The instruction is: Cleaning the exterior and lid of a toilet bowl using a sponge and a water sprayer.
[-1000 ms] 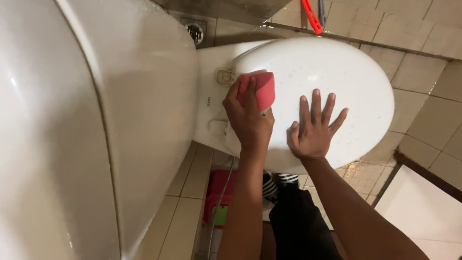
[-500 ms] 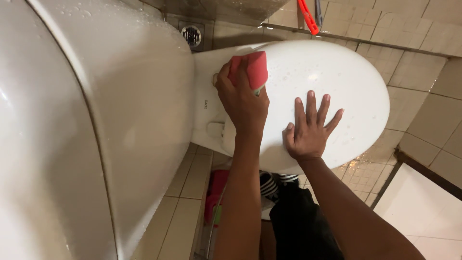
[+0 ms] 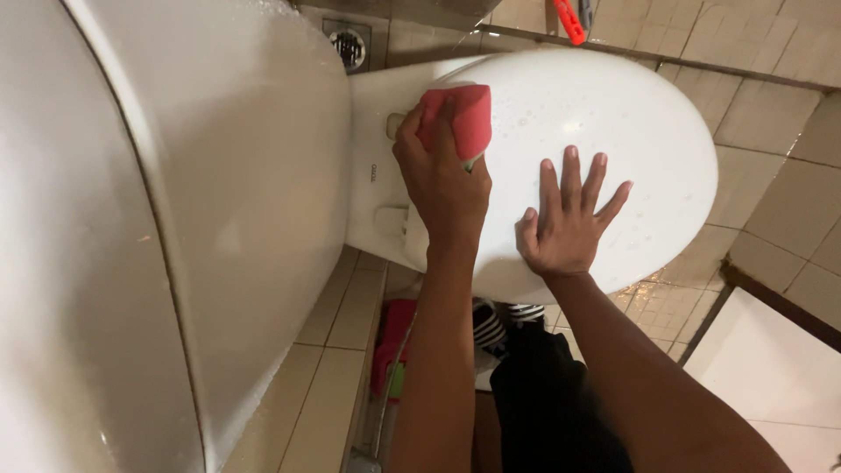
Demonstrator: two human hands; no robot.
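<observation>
**A:** On the closed white oval toilet lid (image 3: 613,114), far end near the hinge, the left hand (image 3: 442,180) has its fingers curled tight around a pink rectangular sponge with a green underside (image 3: 460,118), pressing it flat onto the lid. The right hand (image 3: 569,223) sits just right of it, fingers spread wide, palm down on the lid, holding nothing.

**B:** Only one view, the head camera, so that's all we get. The lid looks wet, little droplets all over. My guess is that's the risk: the braced palm could skid on the slick plastic if weight goes onto it.

**A:** Yeah, and the sponge is right beside the small round hinge cap (image 3: 396,123). Push hard toward the big white ceramic tank (image 3: 219,219) on the left and the knuckles could bang into it, I reckon.

**B:** Also the beige tiled floor (image 3: 788,131) looks shiny near the bowl, so footing might be dodgy. There's a round metal floor drain (image 3: 349,41) on the far side and something red (image 3: 571,22) by the wall, can't tell what.
</observation>
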